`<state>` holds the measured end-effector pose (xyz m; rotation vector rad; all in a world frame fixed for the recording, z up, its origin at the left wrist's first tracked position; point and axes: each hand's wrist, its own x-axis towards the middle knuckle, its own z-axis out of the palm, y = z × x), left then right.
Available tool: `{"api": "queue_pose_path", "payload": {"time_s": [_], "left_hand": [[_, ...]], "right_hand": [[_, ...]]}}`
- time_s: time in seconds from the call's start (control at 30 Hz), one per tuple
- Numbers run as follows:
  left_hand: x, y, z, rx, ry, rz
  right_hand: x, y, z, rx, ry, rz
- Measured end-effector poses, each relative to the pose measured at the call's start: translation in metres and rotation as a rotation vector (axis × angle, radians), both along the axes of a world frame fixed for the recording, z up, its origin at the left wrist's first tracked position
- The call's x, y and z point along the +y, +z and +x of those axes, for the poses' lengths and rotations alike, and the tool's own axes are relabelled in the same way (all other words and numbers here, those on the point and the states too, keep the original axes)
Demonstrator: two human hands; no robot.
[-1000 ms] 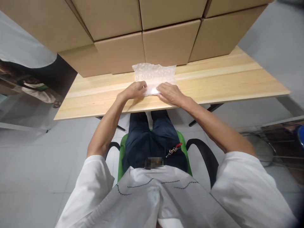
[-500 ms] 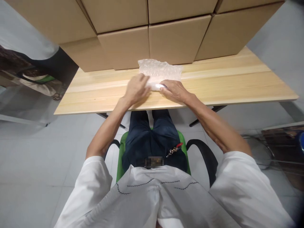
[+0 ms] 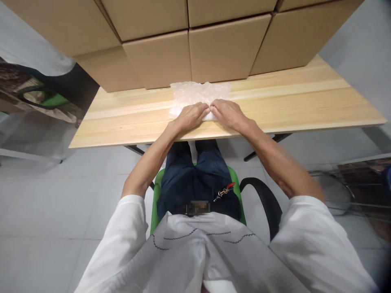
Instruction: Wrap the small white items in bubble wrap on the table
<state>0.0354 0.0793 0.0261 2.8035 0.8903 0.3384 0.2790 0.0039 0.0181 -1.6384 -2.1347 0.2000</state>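
Note:
A sheet of bubble wrap (image 3: 198, 91) lies on the wooden table in front of me, its far edge close to the cardboard boxes. My left hand (image 3: 192, 115) and my right hand (image 3: 226, 112) meet side by side at its near edge. The fingers of both are curled over and pressed on the wrap, thumbs toward each other. A folded or rolled part of the wrap shows white between and below the fingertips. Whatever may lie inside this fold is hidden by my hands.
Stacked cardboard boxes (image 3: 159, 59) stand along the table's far side like a wall. The wooden tabletop (image 3: 293, 103) runs out to the left and right. I sit on a green chair (image 3: 234, 175) with black armrests. At the left is another person's white garment (image 3: 36, 40).
My left hand has moved right and closed on the near edge of the bubble wrap beside my right hand. The wrap has shifted slightly left and toward me. A white item seen earlier is now covered.

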Motion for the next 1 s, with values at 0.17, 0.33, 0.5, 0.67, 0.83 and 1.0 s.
{"api": "queue_pose_path", "payload": {"time_s": [0.17, 0.33, 0.5, 0.67, 0.83, 1.0], "left_hand": [[0.011, 0.003, 0.009, -0.01, 0.001, -0.077], [0.019, 0.001, 0.008, -0.049, 0.075, -0.108], [0.012, -0.005, 0.003, -0.018, 0.122, 0.007], [-0.01, -0.005, -0.009, 0.005, 0.115, 0.096], [-0.004, -0.001, -0.016, 0.007, 0.044, 0.1], [0.025, -0.01, -0.011, -0.035, 0.074, 0.083]], "right_hand": [[-0.021, -0.005, -0.009, -0.159, 0.071, 0.162], [-0.02, -0.01, -0.018, -0.183, 0.126, 0.191], [-0.008, -0.008, -0.028, -0.233, 0.103, 0.144], [0.002, 0.0, -0.022, -0.257, 0.104, 0.055], [0.017, 0.005, -0.006, -0.193, 0.135, 0.033], [0.032, 0.01, 0.001, -0.119, 0.118, 0.0]]}}
